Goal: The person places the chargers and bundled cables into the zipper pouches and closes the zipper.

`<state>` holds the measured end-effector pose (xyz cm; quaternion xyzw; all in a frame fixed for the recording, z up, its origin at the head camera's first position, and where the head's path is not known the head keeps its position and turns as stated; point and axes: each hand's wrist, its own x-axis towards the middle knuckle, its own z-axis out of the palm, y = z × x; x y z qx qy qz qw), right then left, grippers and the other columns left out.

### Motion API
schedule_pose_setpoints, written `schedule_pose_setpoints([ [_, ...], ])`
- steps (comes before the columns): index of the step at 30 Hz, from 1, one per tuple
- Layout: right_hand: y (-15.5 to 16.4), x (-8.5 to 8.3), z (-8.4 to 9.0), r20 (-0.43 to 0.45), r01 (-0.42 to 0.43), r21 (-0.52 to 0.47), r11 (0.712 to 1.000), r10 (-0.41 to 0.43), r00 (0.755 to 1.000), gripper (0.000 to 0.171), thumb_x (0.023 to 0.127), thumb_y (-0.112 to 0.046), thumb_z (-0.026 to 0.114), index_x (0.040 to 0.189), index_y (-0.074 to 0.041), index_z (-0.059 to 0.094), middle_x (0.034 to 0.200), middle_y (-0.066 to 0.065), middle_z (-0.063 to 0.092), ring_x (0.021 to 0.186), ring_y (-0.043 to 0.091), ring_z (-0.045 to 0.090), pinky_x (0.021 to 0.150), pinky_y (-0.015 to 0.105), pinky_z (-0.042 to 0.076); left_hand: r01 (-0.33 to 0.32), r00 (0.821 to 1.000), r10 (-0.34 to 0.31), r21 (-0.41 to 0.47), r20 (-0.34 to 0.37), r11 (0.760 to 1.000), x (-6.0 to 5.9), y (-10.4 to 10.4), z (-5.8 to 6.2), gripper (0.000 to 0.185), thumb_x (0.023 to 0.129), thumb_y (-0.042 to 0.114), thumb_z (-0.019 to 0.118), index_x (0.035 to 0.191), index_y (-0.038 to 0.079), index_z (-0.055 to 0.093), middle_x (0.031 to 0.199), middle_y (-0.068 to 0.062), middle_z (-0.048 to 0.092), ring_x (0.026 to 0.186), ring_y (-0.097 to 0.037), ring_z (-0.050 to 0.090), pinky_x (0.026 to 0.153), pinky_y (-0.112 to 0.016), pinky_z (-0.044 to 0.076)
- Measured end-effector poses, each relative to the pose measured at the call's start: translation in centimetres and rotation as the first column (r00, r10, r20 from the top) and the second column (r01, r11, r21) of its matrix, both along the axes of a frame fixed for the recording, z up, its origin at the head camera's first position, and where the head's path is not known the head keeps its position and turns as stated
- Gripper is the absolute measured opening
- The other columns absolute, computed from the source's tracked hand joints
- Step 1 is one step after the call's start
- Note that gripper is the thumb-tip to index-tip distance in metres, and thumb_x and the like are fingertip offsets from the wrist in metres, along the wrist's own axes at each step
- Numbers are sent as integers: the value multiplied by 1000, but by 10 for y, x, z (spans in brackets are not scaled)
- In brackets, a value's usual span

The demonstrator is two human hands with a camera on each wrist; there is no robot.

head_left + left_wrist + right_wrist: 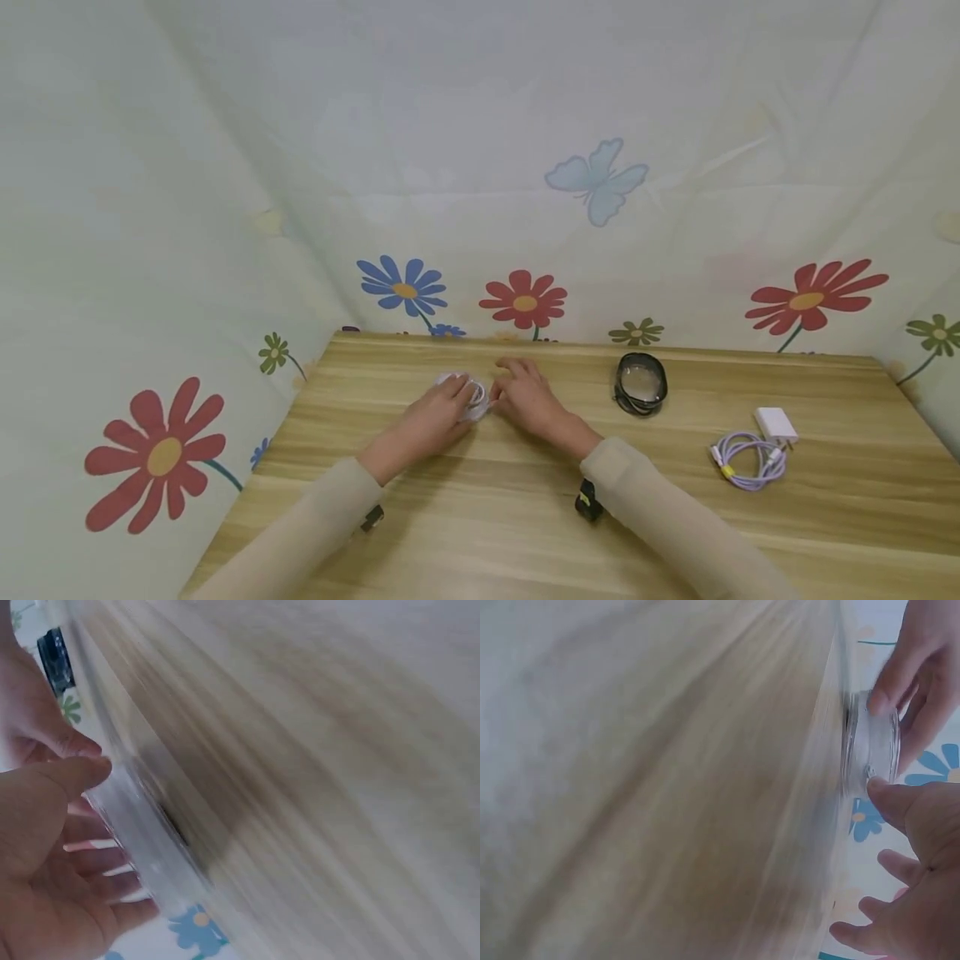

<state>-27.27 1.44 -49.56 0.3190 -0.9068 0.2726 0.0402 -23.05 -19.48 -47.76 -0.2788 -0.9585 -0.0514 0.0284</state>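
A round clear case [474,410] with a coiled white cable [478,392] inside lies toward the back of the wooden table. My left hand [438,412] grips it from the left, fingers over its top. In the left wrist view its side wall [142,832] shows between thumb and fingers. At the case's right edge, my right hand [528,400] pinches the rim with its thumb side. The right wrist view shows that thumb [889,796] beside a small shiny bit on the case wall, while the other fingers [855,937] spread away from it.
To the right lies an oval black-rimmed case [642,379] with a clear top. Farther right are a coiled lilac cable [750,482] and a white charger plug [777,425]. A flower-printed curtain [465,208] hangs along the table's back edge [675,348].
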Motion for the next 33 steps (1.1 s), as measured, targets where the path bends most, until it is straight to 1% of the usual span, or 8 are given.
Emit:
schedule_pose_setpoints([
  [5, 0, 2, 0, 4, -5, -30, 1000, 5, 1000, 8, 90, -12, 78, 84, -11, 72, 146, 22, 51, 135, 51, 39, 101, 71, 40, -63, 996, 56, -116, -65, 991, 0, 17, 3, 46, 104, 27, 59, 139, -3, 53, 142, -26, 54, 129, -45, 54, 102, -59, 49],
  [8, 0, 2, -2, 12, -5, -40, 999, 6, 1000, 8, 90, -13, 78, 84, -12, 73, 145, 21, 52, 135, 52, 40, 103, 71, 38, -88, 993, 73, -167, -90, 982, 3, 21, 2, 38, 104, 24, 59, 134, 0, 58, 142, -24, 55, 127, -44, 56, 97, -60, 52],
  [9, 0, 2, -3, 11, -5, -34, 999, 5, 1000, 7, 90, -15, 78, 85, -12, 73, 145, 21, 52, 135, 51, 40, 103, 71, 38, -99, 993, 86, -174, -84, 980, 4, 21, 1, 38, 104, 23, 59, 135, 1, 58, 144, -24, 54, 128, -44, 55, 98, -61, 51],
  [11, 0, 1, -4, -1, -6, -19, 1000, 6, 1000, 7, 90, -16, 78, 85, -13, 74, 146, 20, 52, 135, 50, 40, 104, 70, 37, -97, 992, 79, -186, -99, 978, 5, 20, -1, 37, 102, 19, 62, 134, 1, 59, 144, -23, 54, 128, -44, 55, 97, -61, 52],
  [15, 1, -1, -3, -14, 15, 36, 999, -14, 1000, 5, 92, -19, 77, 88, -16, 75, 149, 15, 50, 137, 47, 39, 105, 70, 38, -65, 990, 39, -196, -138, 978, 8, 17, -4, 37, 99, 13, 65, 134, 1, 60, 144, -23, 54, 128, -44, 56, 94, -62, 52],
  [20, 3, -3, -2, 0, 48, 67, 997, -48, 999, 5, 93, -19, 75, 88, -19, 75, 151, 12, 49, 138, 47, 38, 106, 69, 37, -2, 983, -35, -202, -179, 979, 10, 11, -7, 38, 97, 14, 68, 133, 2, 61, 142, -23, 55, 127, -44, 56, 91, -62, 54],
  [28, 3, -6, -1, -9, 61, 66, 996, -61, 998, 5, 95, -21, 74, 90, -20, 75, 150, 12, 49, 138, 47, 38, 106, 70, 36, 60, 980, -93, -183, -178, 981, 9, 4, -8, 41, 96, 13, 69, 135, 0, 61, 143, -25, 53, 128, -47, 55, 92, -65, 52],
  [33, 1, -9, -3, -20, 73, 91, 993, -72, 997, 6, 96, -24, 73, 91, -22, 76, 151, 9, 48, 141, 44, 36, 108, 69, 35, 98, 978, -127, -174, -163, 980, 9, -1, -7, 39, 99, 10, 65, 137, 1, 60, 145, -25, 52, 129, -47, 54, 92, -65, 52],
])
